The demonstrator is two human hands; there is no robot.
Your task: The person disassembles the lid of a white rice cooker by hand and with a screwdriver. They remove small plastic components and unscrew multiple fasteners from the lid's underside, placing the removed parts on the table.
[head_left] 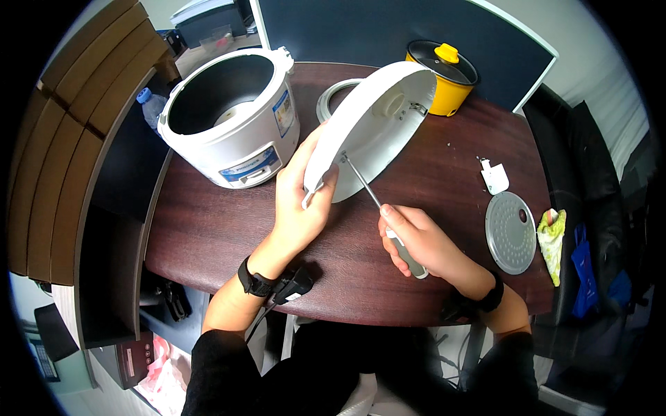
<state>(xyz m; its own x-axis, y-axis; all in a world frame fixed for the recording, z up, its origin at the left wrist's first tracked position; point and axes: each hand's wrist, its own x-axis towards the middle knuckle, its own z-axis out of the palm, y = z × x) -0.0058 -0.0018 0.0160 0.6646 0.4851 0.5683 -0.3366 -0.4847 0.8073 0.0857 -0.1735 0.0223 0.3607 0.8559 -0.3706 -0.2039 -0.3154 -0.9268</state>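
Observation:
My left hand (302, 191) is closed on the near rim of a white rice cooker lid (378, 142), tilted up so its hollow underside faces right. In my right hand (420, 239) is a screwdriver (364, 182) with a grey and white handle. Its tip meets the inside of the lid near my left fingers, by a small fitting. Left of the lid stands the white rice cooker body (267, 132), open at the top with a dark inside. A white ring (325, 104) lies partly hidden behind the lid.
A yellow pot (447, 93) with a glass lid stands at the back right. On the table's right lie a perforated metal disc (511, 236), a small white plastic part (494, 177) and a green-white cloth (551, 243). Cardboard boxes (66, 180) and a bottle (151, 107) are at the left.

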